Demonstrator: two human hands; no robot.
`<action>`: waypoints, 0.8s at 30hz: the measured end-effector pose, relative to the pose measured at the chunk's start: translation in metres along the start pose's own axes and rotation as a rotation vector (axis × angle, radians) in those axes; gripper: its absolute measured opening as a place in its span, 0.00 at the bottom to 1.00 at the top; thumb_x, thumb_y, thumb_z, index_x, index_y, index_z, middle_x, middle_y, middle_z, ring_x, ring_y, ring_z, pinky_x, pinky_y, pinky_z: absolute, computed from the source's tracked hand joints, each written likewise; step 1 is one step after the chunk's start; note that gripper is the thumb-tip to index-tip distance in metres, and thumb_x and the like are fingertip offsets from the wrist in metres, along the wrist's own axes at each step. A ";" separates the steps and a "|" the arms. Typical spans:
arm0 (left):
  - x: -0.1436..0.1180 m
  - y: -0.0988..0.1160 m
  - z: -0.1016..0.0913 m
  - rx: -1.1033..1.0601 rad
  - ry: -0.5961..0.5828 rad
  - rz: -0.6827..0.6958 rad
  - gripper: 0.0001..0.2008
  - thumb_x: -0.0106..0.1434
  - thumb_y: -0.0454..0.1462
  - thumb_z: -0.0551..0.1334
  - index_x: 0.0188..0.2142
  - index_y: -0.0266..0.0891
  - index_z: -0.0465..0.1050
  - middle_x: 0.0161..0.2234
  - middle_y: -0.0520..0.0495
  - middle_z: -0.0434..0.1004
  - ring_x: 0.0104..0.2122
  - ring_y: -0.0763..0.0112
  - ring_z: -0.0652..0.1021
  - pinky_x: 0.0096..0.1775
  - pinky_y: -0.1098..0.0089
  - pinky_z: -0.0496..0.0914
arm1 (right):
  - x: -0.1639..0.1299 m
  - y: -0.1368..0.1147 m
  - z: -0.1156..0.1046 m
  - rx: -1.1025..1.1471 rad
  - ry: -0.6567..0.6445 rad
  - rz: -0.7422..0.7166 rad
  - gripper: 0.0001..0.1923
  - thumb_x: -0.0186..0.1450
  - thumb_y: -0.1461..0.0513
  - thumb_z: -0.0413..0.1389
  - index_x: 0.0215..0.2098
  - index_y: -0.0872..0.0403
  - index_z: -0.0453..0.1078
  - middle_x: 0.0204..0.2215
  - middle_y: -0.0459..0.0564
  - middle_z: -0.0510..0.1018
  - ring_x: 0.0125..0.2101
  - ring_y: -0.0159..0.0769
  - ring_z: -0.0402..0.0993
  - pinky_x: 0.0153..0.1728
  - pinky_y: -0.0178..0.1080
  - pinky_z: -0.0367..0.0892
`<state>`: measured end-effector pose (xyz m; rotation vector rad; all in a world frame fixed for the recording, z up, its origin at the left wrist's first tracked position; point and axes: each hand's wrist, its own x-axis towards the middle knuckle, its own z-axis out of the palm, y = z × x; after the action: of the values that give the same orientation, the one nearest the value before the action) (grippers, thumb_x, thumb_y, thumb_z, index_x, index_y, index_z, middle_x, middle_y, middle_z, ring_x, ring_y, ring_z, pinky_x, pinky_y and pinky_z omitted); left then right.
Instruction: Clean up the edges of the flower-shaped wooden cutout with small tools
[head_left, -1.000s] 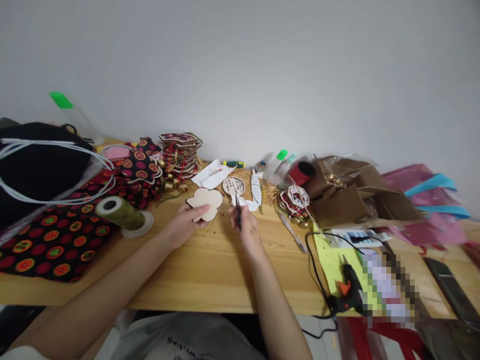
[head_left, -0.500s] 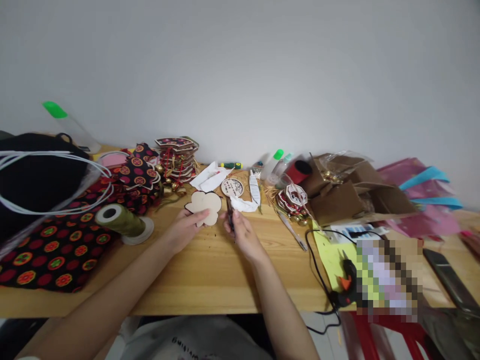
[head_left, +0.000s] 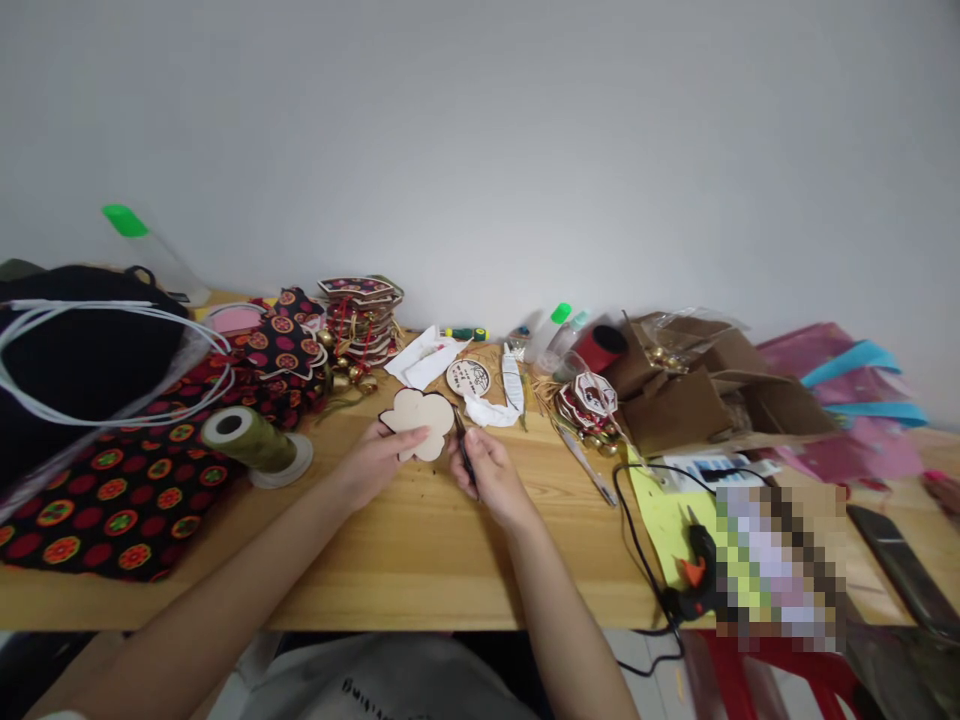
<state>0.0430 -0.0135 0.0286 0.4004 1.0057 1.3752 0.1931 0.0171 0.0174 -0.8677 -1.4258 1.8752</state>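
Two bare hands are working at the middle of the wooden table (head_left: 420, 560). Left hand (head_left: 375, 462) is pinching a flower-shaped wooden cutout (head_left: 418, 423) between thumb and fingers at its lower edge, holding it tilted just above the table top. Right hand (head_left: 491, 475) is closing its fingers together around a thin dark tool (head_left: 460, 438), whose tip is touching or nearly touching the right edge of the cutout; which, cannot be told.

Compared with one second ago, the right hand is sitting closer to the cutout: the gap between tool tip and wood is now closing, and the cutout is lying slightly further right and lower. Compared with half a second ago, both hands are resting a little nearer the table's front edge.

Containers: an open cardboard box (head_left: 690, 400) is standing to the right, holding a clear plastic bag (head_left: 679, 335) with small gold-coloured pieces inside; the rest of its contents cannot be made out. A black bag (head_left: 75, 350) with white cords is sitting at far left on patterned red-and-black fabric (head_left: 97, 490).

Other items: a spool of olive ribbon (head_left: 251, 440) is lying near the left hand; a stack of finished ornaments (head_left: 361, 315) is standing behind it; a round printed disc (head_left: 468, 377) is lying just beyond the cutout; a black glue gun (head_left: 694, 575) is resting on yellow paper (head_left: 660, 510) at right.
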 end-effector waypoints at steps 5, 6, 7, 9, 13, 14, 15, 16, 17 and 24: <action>-0.002 0.001 0.002 -0.020 0.017 -0.029 0.15 0.33 0.35 0.74 0.24 0.36 0.77 0.29 0.46 0.81 0.30 0.66 0.78 0.38 0.68 0.71 | -0.001 -0.004 0.001 -0.001 -0.008 0.016 0.26 0.57 0.40 0.48 0.27 0.55 0.60 0.11 0.36 0.57 0.11 0.21 0.45 0.12 0.29 0.41; -0.002 0.001 0.002 -0.019 0.027 -0.027 0.15 0.33 0.35 0.74 0.24 0.36 0.77 0.29 0.46 0.81 0.31 0.66 0.78 0.38 0.69 0.71 | -0.001 -0.005 0.002 -0.004 -0.004 0.020 0.26 0.57 0.40 0.48 0.27 0.55 0.60 0.10 0.36 0.57 0.11 0.20 0.45 0.12 0.29 0.41; -0.002 0.001 0.002 -0.014 0.032 -0.026 0.15 0.33 0.35 0.74 0.25 0.36 0.77 0.29 0.46 0.81 0.31 0.66 0.78 0.39 0.69 0.71 | -0.001 -0.005 0.002 -0.005 -0.001 0.024 0.26 0.57 0.40 0.48 0.27 0.55 0.60 0.10 0.36 0.57 0.10 0.20 0.44 0.12 0.29 0.41; -0.002 0.001 0.001 0.003 0.029 -0.018 0.15 0.34 0.35 0.74 0.25 0.36 0.77 0.28 0.46 0.81 0.32 0.65 0.78 0.40 0.68 0.70 | 0.000 -0.005 0.002 -0.001 0.005 0.025 0.26 0.57 0.40 0.48 0.26 0.55 0.60 0.09 0.36 0.57 0.10 0.20 0.44 0.12 0.29 0.40; -0.001 0.000 -0.001 0.027 0.020 -0.009 0.15 0.35 0.35 0.73 0.26 0.36 0.77 0.29 0.46 0.81 0.34 0.63 0.78 0.40 0.67 0.70 | 0.001 -0.003 0.000 0.011 0.006 0.019 0.25 0.57 0.41 0.49 0.26 0.55 0.60 0.09 0.36 0.56 0.10 0.20 0.44 0.11 0.29 0.40; -0.001 -0.001 -0.001 0.028 0.024 -0.011 0.15 0.35 0.35 0.73 0.26 0.36 0.77 0.29 0.45 0.81 0.34 0.63 0.78 0.40 0.67 0.70 | 0.001 -0.002 -0.001 0.011 0.006 0.017 0.25 0.58 0.41 0.49 0.25 0.55 0.60 0.09 0.36 0.57 0.10 0.20 0.44 0.11 0.28 0.40; -0.001 -0.001 -0.001 0.028 0.027 -0.013 0.15 0.35 0.35 0.73 0.26 0.36 0.78 0.29 0.45 0.81 0.34 0.63 0.78 0.40 0.67 0.70 | 0.001 -0.002 -0.001 0.011 0.008 0.014 0.24 0.58 0.42 0.49 0.25 0.55 0.60 0.09 0.36 0.57 0.10 0.20 0.44 0.12 0.28 0.40; -0.001 -0.001 0.000 0.027 0.032 -0.014 0.16 0.34 0.36 0.73 0.26 0.36 0.78 0.29 0.45 0.81 0.33 0.63 0.78 0.40 0.67 0.70 | 0.001 -0.001 -0.002 0.012 0.012 0.011 0.24 0.58 0.42 0.49 0.25 0.55 0.60 0.09 0.36 0.57 0.10 0.20 0.44 0.12 0.28 0.41; -0.001 -0.001 0.000 0.025 0.034 -0.015 0.16 0.33 0.36 0.74 0.26 0.36 0.78 0.29 0.45 0.81 0.33 0.64 0.78 0.40 0.68 0.70 | 0.001 -0.001 -0.002 0.012 0.018 0.008 0.24 0.58 0.42 0.49 0.25 0.55 0.60 0.09 0.36 0.57 0.10 0.20 0.44 0.12 0.28 0.41; 0.000 -0.002 0.001 0.041 0.038 -0.021 0.18 0.30 0.38 0.75 0.24 0.36 0.78 0.29 0.45 0.81 0.30 0.67 0.78 0.38 0.69 0.71 | 0.002 -0.001 -0.002 0.014 0.038 0.006 0.24 0.58 0.43 0.51 0.24 0.55 0.59 0.08 0.35 0.56 0.09 0.20 0.44 0.12 0.28 0.39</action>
<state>0.0453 -0.0139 0.0281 0.3943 1.0685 1.3492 0.1940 0.0200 0.0181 -0.8974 -1.3875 1.8613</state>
